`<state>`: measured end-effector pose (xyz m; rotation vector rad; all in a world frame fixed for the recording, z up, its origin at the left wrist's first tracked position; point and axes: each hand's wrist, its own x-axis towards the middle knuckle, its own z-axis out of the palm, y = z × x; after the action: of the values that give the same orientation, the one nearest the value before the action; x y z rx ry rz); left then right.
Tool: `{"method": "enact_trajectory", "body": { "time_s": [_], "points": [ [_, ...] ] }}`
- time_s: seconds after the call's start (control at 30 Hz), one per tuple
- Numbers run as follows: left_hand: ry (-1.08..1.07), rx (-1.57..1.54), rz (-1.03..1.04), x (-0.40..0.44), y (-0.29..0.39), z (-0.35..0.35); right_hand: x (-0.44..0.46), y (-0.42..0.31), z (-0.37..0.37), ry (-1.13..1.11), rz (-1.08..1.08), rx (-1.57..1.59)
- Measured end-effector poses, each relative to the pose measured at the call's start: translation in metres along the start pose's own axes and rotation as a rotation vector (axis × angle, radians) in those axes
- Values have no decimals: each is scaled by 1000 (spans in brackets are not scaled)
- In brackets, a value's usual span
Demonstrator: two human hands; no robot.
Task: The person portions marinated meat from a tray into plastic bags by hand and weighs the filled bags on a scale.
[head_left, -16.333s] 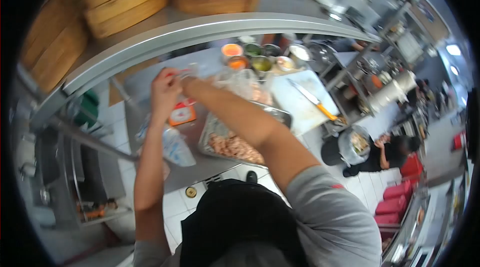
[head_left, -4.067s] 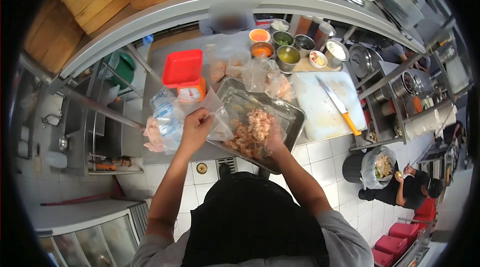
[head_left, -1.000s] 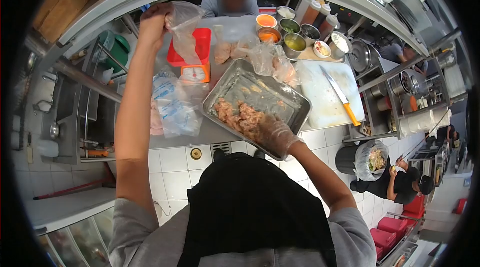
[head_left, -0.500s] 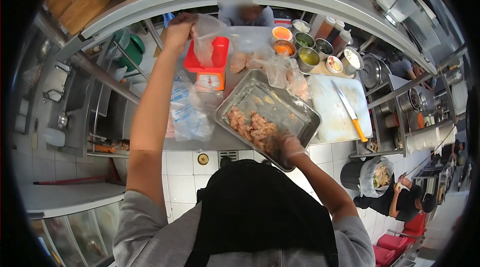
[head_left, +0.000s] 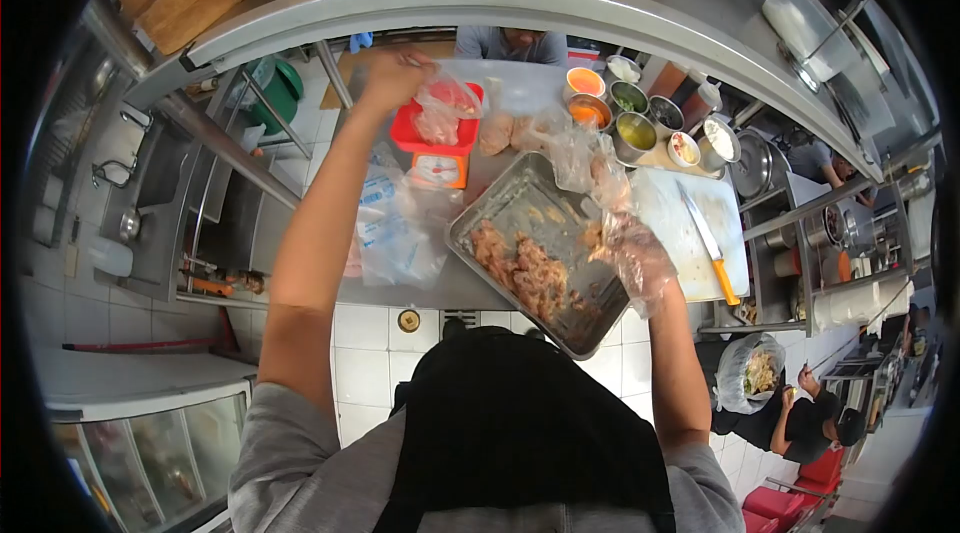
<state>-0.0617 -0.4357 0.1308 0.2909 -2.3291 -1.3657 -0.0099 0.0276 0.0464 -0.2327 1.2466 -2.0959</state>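
My left hand pinches the top of a clear plastic bag, whose lower part rests in the red pan of an orange kitchen scale. In a clear plastic glove, my right hand is at the right side of a metal tray. Its fingers are curled round some raw meat, partly hidden by the glove. More raw chopped meat lies in the tray's near half. Several filled plastic bags lie along the tray's far side.
A white cutting board with an orange-handled knife lies at the right. Metal containers of sauces stand behind it. Flat plastic bags lie left of the tray. A person is across the table; another is at far right.
My right hand has moved up and right from the tray's near corner, now with meat in it. My left hand has lowered the bag into the scale's pan. The view has shifted slightly.
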Motion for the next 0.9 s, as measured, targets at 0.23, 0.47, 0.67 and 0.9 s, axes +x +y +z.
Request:
{"method": "enact_trajectory", "body": {
  "time_s": [0.23, 0.47, 0.67, 0.9],
  "points": [
    [-85, -77, 113, 19, -30, 18, 68, -42, 95, -94, -212, 102],
    [-1, -263, -48, 1, 4, 21, 203, -34, 186, 21, -429, -295],
    [124, -256, -30, -3, -17, 5, 256, -17, 215, -315, -390, -1144],
    [176, -286, -63, -11, -21, -12, 226, -78, 255, -260, -375, -1839]
  ]
}}
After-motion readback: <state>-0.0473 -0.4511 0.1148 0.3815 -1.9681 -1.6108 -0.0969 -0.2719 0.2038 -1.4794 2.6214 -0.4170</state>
